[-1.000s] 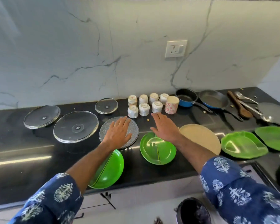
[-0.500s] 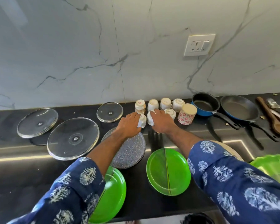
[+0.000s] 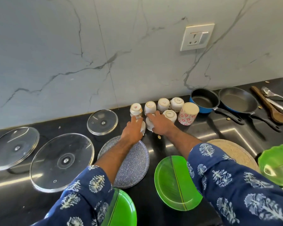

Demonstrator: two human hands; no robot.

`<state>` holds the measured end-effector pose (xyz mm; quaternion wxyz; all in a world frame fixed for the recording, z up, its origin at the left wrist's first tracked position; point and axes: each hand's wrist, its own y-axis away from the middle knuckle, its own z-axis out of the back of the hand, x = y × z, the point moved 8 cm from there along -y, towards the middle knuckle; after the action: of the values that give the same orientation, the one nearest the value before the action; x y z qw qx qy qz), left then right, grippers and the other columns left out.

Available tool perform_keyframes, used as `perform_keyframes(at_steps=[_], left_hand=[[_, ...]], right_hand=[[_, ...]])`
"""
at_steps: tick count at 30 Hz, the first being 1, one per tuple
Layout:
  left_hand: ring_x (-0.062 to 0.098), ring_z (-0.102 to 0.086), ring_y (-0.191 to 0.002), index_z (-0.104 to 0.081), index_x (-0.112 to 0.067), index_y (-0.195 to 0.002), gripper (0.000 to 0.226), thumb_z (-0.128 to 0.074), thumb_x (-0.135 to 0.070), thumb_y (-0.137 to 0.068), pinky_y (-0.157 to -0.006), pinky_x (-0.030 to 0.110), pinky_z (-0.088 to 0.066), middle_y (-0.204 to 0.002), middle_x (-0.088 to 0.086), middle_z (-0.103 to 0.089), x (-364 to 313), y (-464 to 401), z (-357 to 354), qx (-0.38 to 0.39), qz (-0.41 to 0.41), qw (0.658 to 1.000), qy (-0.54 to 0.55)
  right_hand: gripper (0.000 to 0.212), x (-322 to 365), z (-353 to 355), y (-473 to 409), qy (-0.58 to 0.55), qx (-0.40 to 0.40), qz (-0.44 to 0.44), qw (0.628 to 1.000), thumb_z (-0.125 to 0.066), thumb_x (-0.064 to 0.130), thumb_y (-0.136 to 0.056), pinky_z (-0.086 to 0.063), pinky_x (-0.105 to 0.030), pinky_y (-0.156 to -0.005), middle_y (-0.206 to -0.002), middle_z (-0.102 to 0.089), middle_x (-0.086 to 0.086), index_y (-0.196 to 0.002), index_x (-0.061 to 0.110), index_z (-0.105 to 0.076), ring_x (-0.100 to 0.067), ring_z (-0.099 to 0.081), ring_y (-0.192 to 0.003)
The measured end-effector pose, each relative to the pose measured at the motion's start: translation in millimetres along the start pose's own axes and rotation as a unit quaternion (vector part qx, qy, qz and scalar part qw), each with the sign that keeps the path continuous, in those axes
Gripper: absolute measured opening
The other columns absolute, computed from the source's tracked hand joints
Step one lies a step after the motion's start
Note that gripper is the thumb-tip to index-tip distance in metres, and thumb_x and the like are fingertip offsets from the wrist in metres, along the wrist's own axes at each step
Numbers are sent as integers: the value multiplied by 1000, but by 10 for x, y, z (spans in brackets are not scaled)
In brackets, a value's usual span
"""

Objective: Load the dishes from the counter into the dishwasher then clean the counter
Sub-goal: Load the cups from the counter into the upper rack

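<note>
Near the back wall of the black desk (image 3: 153, 216), my left hand (image 3: 133, 131) gripped a white cup (image 3: 142, 126) and my right hand (image 3: 158, 123) gripped the cup beside it (image 3: 149, 123), fingers curled over both. Both cups seemed tipped from upright, though my hands hid their long axes. Behind them, more cups (image 3: 163, 104) stood upside down, bases up.

You are in a home kitchen: a black counter (image 3: 178, 144) under a marble wall (image 3: 104, 46) with a socket (image 3: 197, 37), pans (image 3: 237, 100) at its back right corner, cups (image 3: 163, 103) and glass lids (image 3: 62, 162).
</note>
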<state>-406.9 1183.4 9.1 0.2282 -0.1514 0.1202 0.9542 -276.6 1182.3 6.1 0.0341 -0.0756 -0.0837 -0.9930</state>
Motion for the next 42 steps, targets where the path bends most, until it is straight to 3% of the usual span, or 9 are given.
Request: perform_keyframes(at_steps=[4, 10, 12, 14, 17, 21, 25, 33, 42], left_hand=[[32, -55, -112, -42, -25, -134, 69, -77, -27, -75, -94, 50, -51, -132, 8, -38, 56, -22, 102, -37, -29, 992, 121], [19, -55, -107, -53, -27, -124, 66, -82, -24, -65, -91, 31, -49, -120, 5, -49, -61, 303, 275, -87, -16, 936, 340], [27, -61, -109, -55, -25, -122, 60, -80, -21, -67, -86, 36, -57, -115, 5, -58, -206, 462, 186, -57, -8, 887, 457], [33, -62, -113, -52, -14, -127, 51, -71, -10, -79, -78, 42, -61, -115, 7, -61, -475, 682, 30, 24, 0, 791, 612], [36, -62, -98, -52, -13, -124, 51, -64, -25, -76, -63, 43, -61, -114, 15, -60, -1042, 1066, -288, 181, 9, 666, 724], [29, -69, -78, -55, -7, -124, 88, -88, -40, -50, -48, 34, -56, -100, 16, -65, -1868, 1738, -683, 344, -9, 631, 695], [27, -60, -71, -65, -10, -116, 79, -90, -43, -49, -49, 31, -49, -93, 15, -64, -2662, 2757, -1095, 495, -40, 588, 638], [27, -62, -70, -62, -9, -121, 75, -87, -42, -59, -55, 34, -48, -94, 18, -64, -3406, 5308, -2260, 645, -51, 591, 483], [25, -67, -75, -48, -18, -123, 58, -70, -41, -75, -56, 33, -45, -107, 18, -62, -3965, 6961, -3176, 665, -162, 675, 274]], right_hand=[[78, 53, 192, 257, 15, -72, 6, 997, -69, 24, -81, -51, -46, -82, -135, -37, -17, -149, 23, -31, -39, -56, -107], [75, -147, 652, 1190, -265, -223, -55, 937, -78, 28, -71, -48, -38, -89, -125, -40, -4, -135, 27, -38, -24, -51, -111], [71, -239, 689, 1669, -362, -248, -85, 895, -80, 24, -72, -44, -25, -89, -126, -43, 1, -131, 24, -39, -13, -50, -110], [69, -351, 632, 2157, -428, -261, -132, 855, -81, 23, -74, -48, -20, -85, -122, -48, 1, -129, 21, -39, -11, -55, -107], [59, -503, 350, 3007, -558, -269, -236, 749, -77, 13, -82, -56, -25, -64, -115, -52, -4, -124, 16, -36, -17, -62, -93], [48, -421, -56, 4300, -705, -294, -299, 571, -69, 17, -86, -52, -29, -50, -107, -61, -18, -121, 15, -36, -23, -63, -67], [45, -128, -409, 5644, -757, -348, -310, 458, -63, 30, -81, -50, -28, -49, -94, -64, -11, -121, 17, -46, -23, -61, -72], [43, 1020, -1451, 8383, -729, -481, -391, 290, -62, 32, -83, -49, -30, -49, -86, -60, -15, -118, 14, -47, -25, -56, -59], [54, 1761, -2584, 10167, -643, -525, -540, 141, -68, 35, -83, -46, -29, -48, -99, -62, -18, -126, 16, -42, -19, -61, -61]])
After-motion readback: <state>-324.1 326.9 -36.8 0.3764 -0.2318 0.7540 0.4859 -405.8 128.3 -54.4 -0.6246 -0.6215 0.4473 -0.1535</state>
